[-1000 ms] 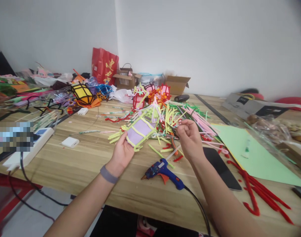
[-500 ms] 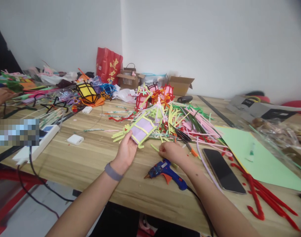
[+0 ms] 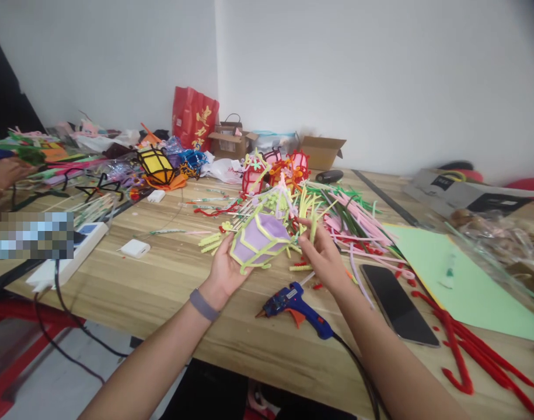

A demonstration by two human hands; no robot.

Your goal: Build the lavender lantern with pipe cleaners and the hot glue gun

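My left hand [image 3: 223, 273], with a band on its wrist, is closed around the lower left side of a small lantern [image 3: 263, 233]. The lantern has purple panels edged with yellow-green pipe cleaner and lies tilted, its open end towards the right. Just right of it, my right hand [image 3: 323, 255] pinches a short yellow-green pipe cleaner [image 3: 313, 224], held upright between thumb and fingers. Below the hands a blue glue gun [image 3: 295, 300] rests on its side, nozzle to the left. Another short yellow-green piece [image 3: 300, 268] lies on the table between the hands.
Behind the lantern is a heap of coloured pipe cleaners [image 3: 352, 216]. A phone [image 3: 399, 303], red pipe cleaners [image 3: 457, 341] and green paper [image 3: 468, 280] lie at right. At left are a power strip [image 3: 69, 256], a white charger [image 3: 134, 248] and another person's hand [image 3: 2, 178].
My right hand has lifted off the table with a short yellow-green pipe cleaner and moved up beside the lantern. My left hand has turned the lantern, showing its open end.
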